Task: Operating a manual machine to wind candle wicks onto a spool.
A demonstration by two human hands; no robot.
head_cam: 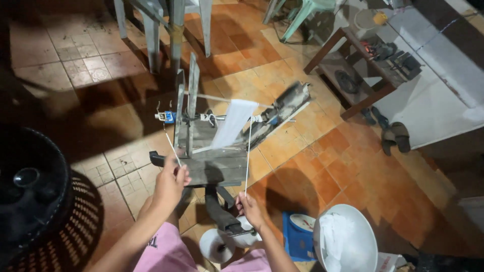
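Winding frame: a weathered grey wooden frame [212, 151] was seen standing on the floor just ahead of the person, with 2 upright slats at its left and a slanted arm at its right.
White band: a flat white strip [233, 123] was stretched across the middle of the frame, twisted partway down.
Cords: 2 thin white cords were drawn taut from the frame towards the hands, the left cord [172, 146] slanting and the right cord [247, 156] running nearly straight down.
Left hand: the left hand [170, 184] was clenched on the lower end of the left cord, raised in front of the frame's base.
Right hand: the right hand [250, 209] was pinched around the right cord, lower and nearer the body.
Spools: 2 white spools [218, 245] were lying by the knees, beside a black bar.
Floor: orange and brown tiles [322, 166] were worn and partly shadowed.
Room: a black perforated basket [45, 211] was set at the left, a white bowl [348, 242] of white material at the lower right, a low wooden table [353, 75] and sandals [396, 136] further off.
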